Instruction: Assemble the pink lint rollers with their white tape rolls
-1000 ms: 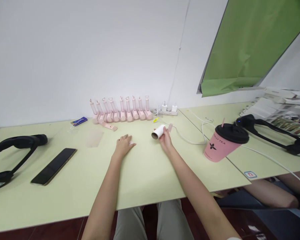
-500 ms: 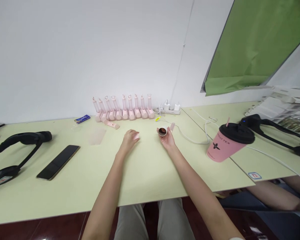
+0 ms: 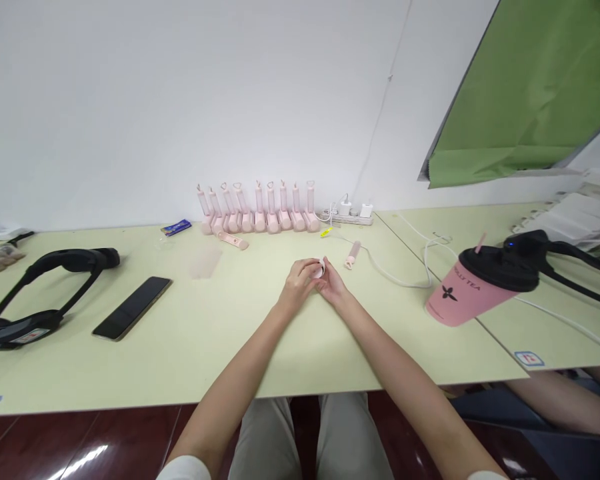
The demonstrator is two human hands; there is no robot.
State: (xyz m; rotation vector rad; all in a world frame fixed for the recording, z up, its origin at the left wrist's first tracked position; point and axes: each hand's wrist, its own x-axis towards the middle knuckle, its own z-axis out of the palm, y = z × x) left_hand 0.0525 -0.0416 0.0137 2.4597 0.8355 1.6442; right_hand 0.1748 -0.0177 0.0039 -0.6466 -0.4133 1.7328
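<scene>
My left hand and my right hand meet over the middle of the table. Between them is a small hollow round pale piece, its dark inside partly showing. The right fingers wrap its right side. My left fingers are closed against its left side; the small pale pink piece they held is now hidden. To the right of my hands lies a pink tube with a loop end. Several pink bottle-like units with clear tubes and loops stand in a row by the wall. A flat pink strip lies before them.
A phone and a black headset lie to the left. A pink drink cup leans at the right near another black headset. A power strip with white cables sits at the back. Another person's arm shows lower right.
My left hand has moved right and met my right hand at the round piece. That piece has turned, showing less of its inside. The view has shifted slightly.
</scene>
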